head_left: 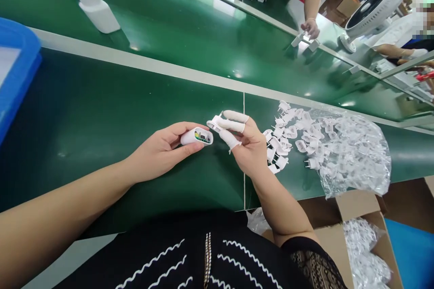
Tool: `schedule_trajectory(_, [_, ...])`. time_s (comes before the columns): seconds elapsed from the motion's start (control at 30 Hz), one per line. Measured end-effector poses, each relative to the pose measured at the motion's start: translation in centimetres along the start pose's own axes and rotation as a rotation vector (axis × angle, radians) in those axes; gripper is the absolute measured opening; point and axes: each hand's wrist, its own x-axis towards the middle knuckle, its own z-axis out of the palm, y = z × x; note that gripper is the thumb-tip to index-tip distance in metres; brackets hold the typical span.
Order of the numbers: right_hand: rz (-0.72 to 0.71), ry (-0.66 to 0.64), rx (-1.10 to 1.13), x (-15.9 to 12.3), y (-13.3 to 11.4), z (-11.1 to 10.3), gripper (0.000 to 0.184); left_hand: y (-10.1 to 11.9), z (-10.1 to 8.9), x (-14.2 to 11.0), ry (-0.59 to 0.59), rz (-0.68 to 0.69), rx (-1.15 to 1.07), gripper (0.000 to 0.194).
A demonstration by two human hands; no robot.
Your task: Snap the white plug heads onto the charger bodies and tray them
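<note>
Grip of the left hand [154,156] clamped around a shell [187,138], open end facing right, exposing the board [204,140]. Right hand [252,146] pinches a cap [215,123] beside it, prongs toward the fingers, rim free. Spare caps [280,144] lie within reach, tabletop [190,189] right.

Factory assy. line w/ green belt [176,49], plug parts [280,144], co-worker's hand [311,29], ctn. [359,239]

Bare green mat [101,99] lay open left of the grip. Loose plug caps [280,142] blocked the right.
</note>
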Motion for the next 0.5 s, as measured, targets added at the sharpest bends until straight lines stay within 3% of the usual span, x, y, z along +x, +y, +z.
schedule_trajectory(0.1, [-0.044,0.040,-0.041,-0.79,0.12,0.77,0.049,0.35,0.21,-0.28,0.017,-0.020,0.000,0.066])
schedule_trajectory(0.2, [-0.026,-0.021,-0.029,-0.96,0.12,1.17,0.071,0.26,0.17,-0.21,-0.007,0.011,0.005,0.066])
schedule_trajectory(0.37, [-0.004,-0.100,-0.035,-0.36,-0.04,0.95,0.042,0.24,-0.20,-0.19,-0.040,0.050,0.077,0.063])
schedule_trajectory(0.5, [0.020,0.013,0.003,-0.25,-0.76,0.87,0.030,0.52,-0.33,-0.45,-0.059,0.072,0.175,0.057])
